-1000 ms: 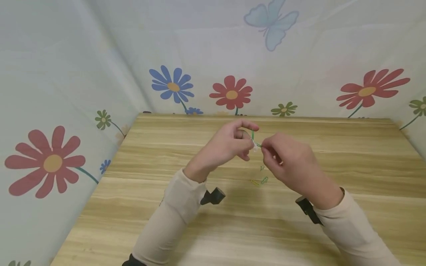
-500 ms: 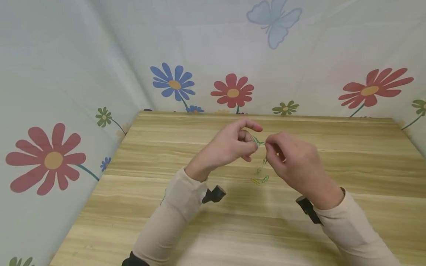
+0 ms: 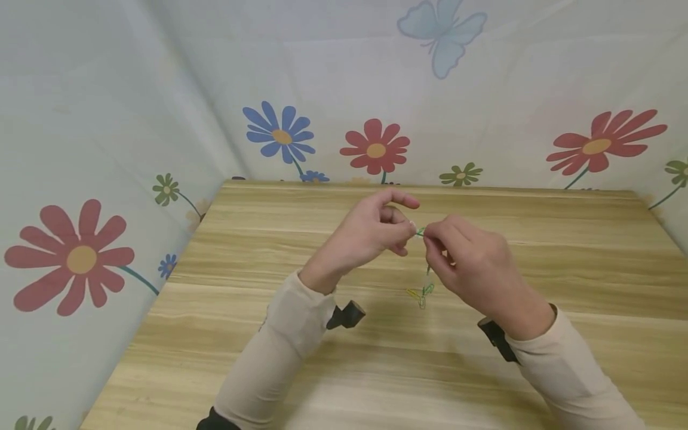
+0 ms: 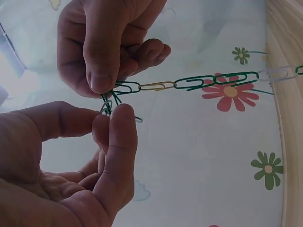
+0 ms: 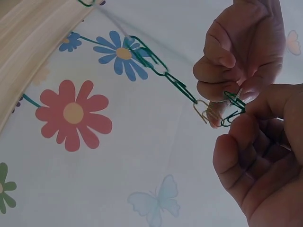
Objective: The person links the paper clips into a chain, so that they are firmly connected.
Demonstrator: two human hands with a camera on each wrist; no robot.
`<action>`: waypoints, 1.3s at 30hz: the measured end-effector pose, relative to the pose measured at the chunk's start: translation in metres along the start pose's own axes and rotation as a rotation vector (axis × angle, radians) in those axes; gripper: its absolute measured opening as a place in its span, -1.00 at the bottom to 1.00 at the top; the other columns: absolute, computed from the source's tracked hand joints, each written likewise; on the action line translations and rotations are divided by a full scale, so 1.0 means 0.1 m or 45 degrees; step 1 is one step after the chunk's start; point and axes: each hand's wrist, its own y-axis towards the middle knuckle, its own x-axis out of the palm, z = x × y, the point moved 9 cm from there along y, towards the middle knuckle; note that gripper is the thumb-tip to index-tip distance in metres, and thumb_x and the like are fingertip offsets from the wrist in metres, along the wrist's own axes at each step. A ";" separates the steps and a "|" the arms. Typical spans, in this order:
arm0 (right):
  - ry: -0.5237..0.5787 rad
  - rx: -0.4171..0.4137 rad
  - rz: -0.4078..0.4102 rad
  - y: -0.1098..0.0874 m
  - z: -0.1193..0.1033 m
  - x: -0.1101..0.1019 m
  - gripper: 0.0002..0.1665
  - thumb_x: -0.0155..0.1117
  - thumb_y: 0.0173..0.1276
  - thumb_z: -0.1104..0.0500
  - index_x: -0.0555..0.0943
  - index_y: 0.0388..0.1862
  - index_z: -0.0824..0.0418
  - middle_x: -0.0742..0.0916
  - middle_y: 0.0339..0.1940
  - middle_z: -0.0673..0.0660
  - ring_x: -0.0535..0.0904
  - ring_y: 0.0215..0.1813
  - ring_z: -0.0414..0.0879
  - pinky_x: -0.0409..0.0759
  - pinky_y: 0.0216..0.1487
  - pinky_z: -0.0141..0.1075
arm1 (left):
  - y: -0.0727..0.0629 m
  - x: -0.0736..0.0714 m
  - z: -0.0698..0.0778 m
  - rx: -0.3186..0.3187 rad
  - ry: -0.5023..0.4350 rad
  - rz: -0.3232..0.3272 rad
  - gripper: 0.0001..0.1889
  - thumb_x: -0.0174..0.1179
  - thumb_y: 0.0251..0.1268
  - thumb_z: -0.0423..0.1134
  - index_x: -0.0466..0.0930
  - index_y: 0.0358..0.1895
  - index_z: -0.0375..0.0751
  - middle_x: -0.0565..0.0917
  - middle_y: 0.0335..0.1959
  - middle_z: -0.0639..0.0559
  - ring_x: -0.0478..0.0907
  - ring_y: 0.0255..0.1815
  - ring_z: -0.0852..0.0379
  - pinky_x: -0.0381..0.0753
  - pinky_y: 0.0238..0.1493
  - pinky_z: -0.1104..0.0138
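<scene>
My left hand [image 3: 371,227] pinches a pale paper clip [image 4: 104,107] between thumb and fingertip, with green wire overlapping it. Close beside it, my right hand [image 3: 473,257] pinches a green paper clip [image 4: 118,98] between thumb and forefinger. Both sets of fingertips nearly meet above the table, partly hiding the clips. From the right fingertips hangs a paper clip chain [image 4: 194,82] with green links, a yellow link [image 4: 157,86] and a whitish link [image 4: 279,73]. The left forefinger is raised away from the pinch in the head view.
On the wood-grain table [image 3: 269,239], below the hands, lie a yellow paper clip [image 3: 412,293] and a green paper clip [image 3: 428,289]. A pale clip [image 3: 422,303] shows just in front of them. Flower-printed cloth [image 3: 322,71] stands behind and to the left.
Both hands have stayed close together. The gap between their fingertips has narrowed since half a second ago, and the hanging chain has swung, its lower end now nearer the clips on the table.
</scene>
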 end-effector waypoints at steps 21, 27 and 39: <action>0.635 0.470 0.041 -0.09 0.41 -0.12 -0.80 0.19 0.24 0.56 0.60 -0.33 0.30 0.60 -0.50 -0.01 0.46 -0.50 -0.21 0.49 -0.38 -0.48 | -0.03 0.11 0.12 0.295 -0.114 -0.306 -0.66 0.02 0.40 -0.40 0.61 0.15 -0.33 0.59 -0.13 -0.17 0.54 -0.28 -0.15 0.70 -0.12 -0.01; 0.744 0.545 0.012 -0.10 0.43 -0.12 -0.80 0.16 0.31 0.54 0.59 -0.31 0.28 0.59 -0.50 0.02 0.49 -0.54 -0.16 0.51 -0.45 -0.43 | -0.04 0.11 0.13 0.333 -0.170 -0.328 -0.71 0.07 0.37 -0.39 0.59 0.07 -0.44 0.61 -0.08 -0.20 0.60 -0.25 -0.16 0.69 -0.06 -0.04; 0.705 0.539 0.040 -0.09 0.41 -0.15 -0.84 0.17 0.32 0.54 0.60 -0.28 0.33 0.61 -0.49 0.03 0.50 -0.53 -0.16 0.53 -0.43 -0.44 | -0.01 0.09 0.09 0.291 -0.295 -0.323 -0.75 0.09 0.47 -0.43 0.60 0.06 -0.54 0.72 -0.25 -0.22 0.70 -0.24 -0.07 0.67 -0.02 -0.07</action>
